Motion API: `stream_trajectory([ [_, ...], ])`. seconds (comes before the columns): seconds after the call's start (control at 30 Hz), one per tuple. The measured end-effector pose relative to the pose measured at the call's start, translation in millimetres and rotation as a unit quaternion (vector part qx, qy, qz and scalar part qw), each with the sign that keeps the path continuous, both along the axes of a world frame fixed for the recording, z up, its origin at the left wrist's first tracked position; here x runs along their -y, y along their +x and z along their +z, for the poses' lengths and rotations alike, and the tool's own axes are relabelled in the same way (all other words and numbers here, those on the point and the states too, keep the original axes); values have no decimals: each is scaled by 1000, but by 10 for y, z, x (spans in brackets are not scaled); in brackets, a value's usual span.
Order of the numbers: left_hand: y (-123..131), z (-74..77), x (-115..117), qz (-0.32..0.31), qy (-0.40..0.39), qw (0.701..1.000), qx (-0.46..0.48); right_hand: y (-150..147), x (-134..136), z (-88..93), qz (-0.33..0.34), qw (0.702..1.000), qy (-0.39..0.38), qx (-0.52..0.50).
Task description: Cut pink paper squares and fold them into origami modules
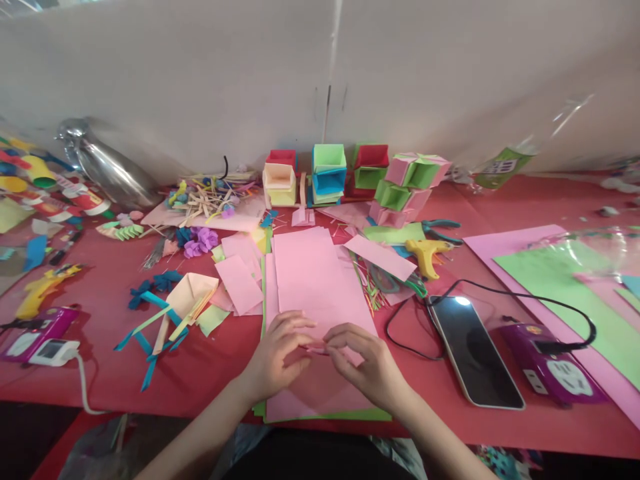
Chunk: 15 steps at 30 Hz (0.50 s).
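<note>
Over a stack of pink paper sheets [310, 273], both of my hands meet at a small folded piece of pink paper [316, 348]. My left hand [281, 353] pinches its left end between thumb and fingers. At the other end, my right hand [367, 363] grips it with thumb and fingertips. The piece is narrow, and its exact shape is partly hidden by the fingers. Green sheets [327, 417] show below the pink stack at its near edge. A loose pink strip [381, 257] lies beyond my right hand.
Small folded paper boxes [329, 180] stand along the wall. A phone [477, 353], a black cable and a purple power socket [555, 367] lie at right, with a yellow glue gun [429, 257] behind. Paper scraps [240, 283] and a steel jug [113, 170] are at left.
</note>
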State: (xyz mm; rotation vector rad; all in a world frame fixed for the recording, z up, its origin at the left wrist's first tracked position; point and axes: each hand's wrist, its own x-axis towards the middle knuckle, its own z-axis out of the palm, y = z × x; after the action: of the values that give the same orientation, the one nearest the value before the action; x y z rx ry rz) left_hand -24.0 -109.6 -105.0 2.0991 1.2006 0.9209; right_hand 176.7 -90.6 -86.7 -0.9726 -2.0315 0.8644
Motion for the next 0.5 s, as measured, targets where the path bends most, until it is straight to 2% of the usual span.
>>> stream_trajectory([
  [0.03, 33, 33, 7, 25, -30, 998, 49, -12, -7, 45, -9, 998, -58, -27],
  [0.1, 102, 117, 23, 84, -162, 975, 130, -29, -20, 116, -16, 985, -156, -64],
  [0.13, 133, 161, 29, 99, -219, 957, 163, -34, -25, 141, -20, 980, -187, -69],
  [0.2, 177, 239, 36, 127, -276, 930, 209, -43, -28, 172, -36, 974, -215, -53],
  [0.27, 198, 291, 35, 136, -290, 916, 241, -53, -21, 191, -60, 973, -220, -31],
  [0.37, 213, 311, 28, 112, -325, 892, 292, -72, 9, 212, -84, 971, -220, -28],
  [0.5, 241, 289, 26, 107, -354, 863, 343, -81, 58, 198, -81, 988, -130, -32],
])
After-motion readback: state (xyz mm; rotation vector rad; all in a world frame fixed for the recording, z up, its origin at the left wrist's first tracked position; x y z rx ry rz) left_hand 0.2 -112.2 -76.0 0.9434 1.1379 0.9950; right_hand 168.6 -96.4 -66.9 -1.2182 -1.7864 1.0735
